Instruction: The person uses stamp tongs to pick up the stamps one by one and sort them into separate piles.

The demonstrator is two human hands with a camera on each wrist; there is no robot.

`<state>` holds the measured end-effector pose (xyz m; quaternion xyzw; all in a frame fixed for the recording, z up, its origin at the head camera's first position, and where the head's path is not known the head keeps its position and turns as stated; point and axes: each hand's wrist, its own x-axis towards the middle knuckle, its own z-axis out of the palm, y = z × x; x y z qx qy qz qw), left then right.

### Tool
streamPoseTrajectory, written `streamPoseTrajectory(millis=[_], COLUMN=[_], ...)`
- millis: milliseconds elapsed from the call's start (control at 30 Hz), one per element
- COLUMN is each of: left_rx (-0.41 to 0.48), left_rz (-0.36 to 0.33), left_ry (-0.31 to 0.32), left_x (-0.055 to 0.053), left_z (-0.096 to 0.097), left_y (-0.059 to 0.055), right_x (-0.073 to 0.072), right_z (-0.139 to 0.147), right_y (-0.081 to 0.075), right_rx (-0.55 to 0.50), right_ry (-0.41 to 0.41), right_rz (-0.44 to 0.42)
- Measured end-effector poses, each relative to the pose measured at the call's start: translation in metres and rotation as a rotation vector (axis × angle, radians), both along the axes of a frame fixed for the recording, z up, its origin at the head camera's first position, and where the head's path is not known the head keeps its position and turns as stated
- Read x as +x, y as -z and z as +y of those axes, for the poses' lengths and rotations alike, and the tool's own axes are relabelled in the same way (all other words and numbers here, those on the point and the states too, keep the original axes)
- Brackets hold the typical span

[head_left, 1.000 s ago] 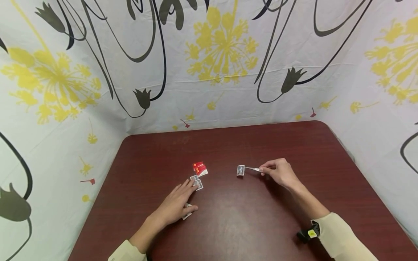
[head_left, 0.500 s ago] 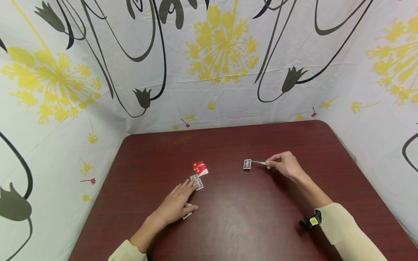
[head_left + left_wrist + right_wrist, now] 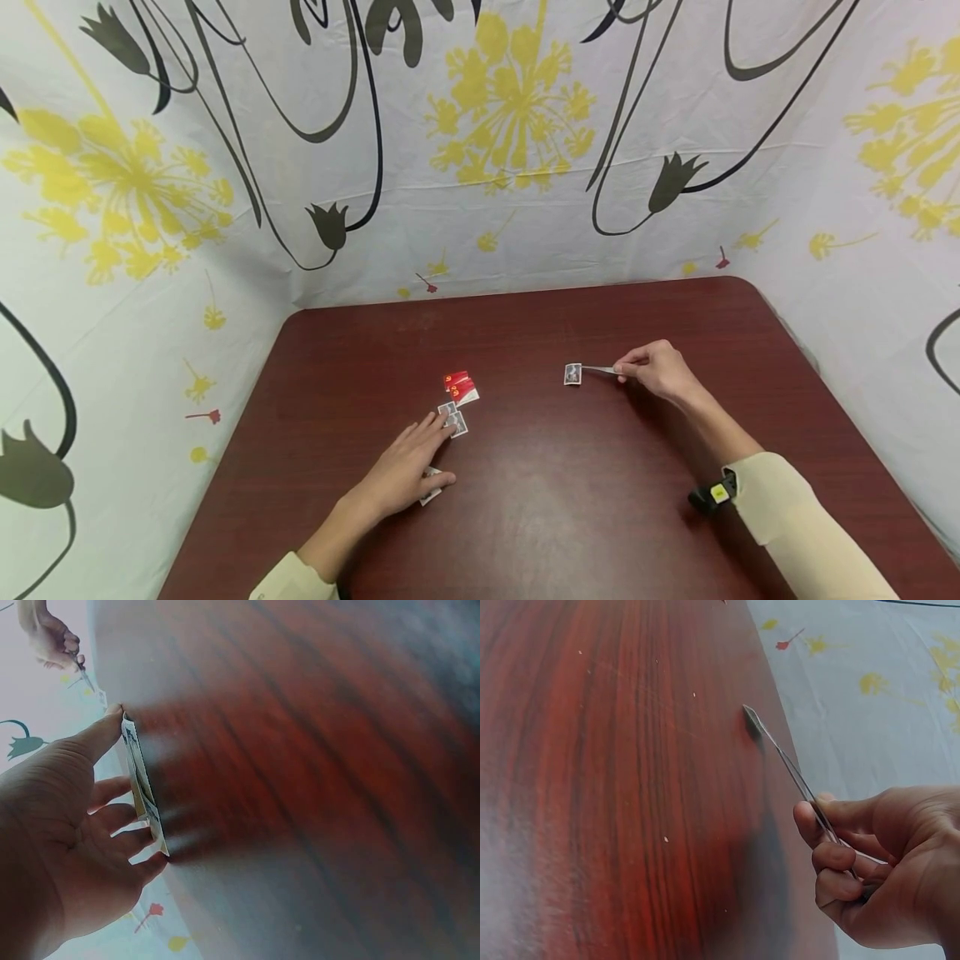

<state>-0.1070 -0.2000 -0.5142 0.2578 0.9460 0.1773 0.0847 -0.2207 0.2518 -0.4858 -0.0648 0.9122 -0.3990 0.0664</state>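
My right hand (image 3: pixel 654 368) pinches slim metal tweezers (image 3: pixel 598 369), whose tips hold a small grey stamp (image 3: pixel 573 374) by its right edge. In the right wrist view the tweezers (image 3: pixel 791 769) lie between thumb and fingers, and the stamp (image 3: pixel 751 724) shows nearly edge-on, close over the table. My left hand (image 3: pixel 401 468) rests palm down with fingers spread. Its fingertips touch two overlapping grey stamps (image 3: pixel 458 426), and its thumb partly covers another grey stamp (image 3: pixel 430 499). Just beyond those fingertips lie overlapping red stamps (image 3: pixel 463 390) with yellow marks.
All of this is on a dark red-brown wooden table (image 3: pixel 525 517) with rounded far corners. White cloth (image 3: pixel 420 208) printed with yellow and dark flowers hangs around its far and side edges. A black wrist device (image 3: pixel 712 495) sits at the right sleeve.
My right hand has moved away and slightly to the right, carrying the stamp in the tweezers, with less movement in the last half second. My left hand has stayed in place.
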Motion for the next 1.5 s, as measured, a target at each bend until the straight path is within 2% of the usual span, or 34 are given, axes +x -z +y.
streamPoseTrajectory(millis=[500,1067,1500], left_rx=[0.0,-0.001,0.006], left_rz=[0.01,0.005,0.014], left_ry=[0.006,-0.003,0.004], left_x=[0.001,0.001,0.002], left_z=[-0.001,0.0,0.001], left_y=[0.0,-0.001,-0.003], right_x=[-0.011,-0.007,-0.006], right_z=[0.002,0.004,0.006], right_y=[-0.004,-0.012,-0.012], right_rx=[0.1,0.131,0.149], right_ry=[-0.037,-0.03,-0.028], right_rz=[0.033,0.038,0.091])
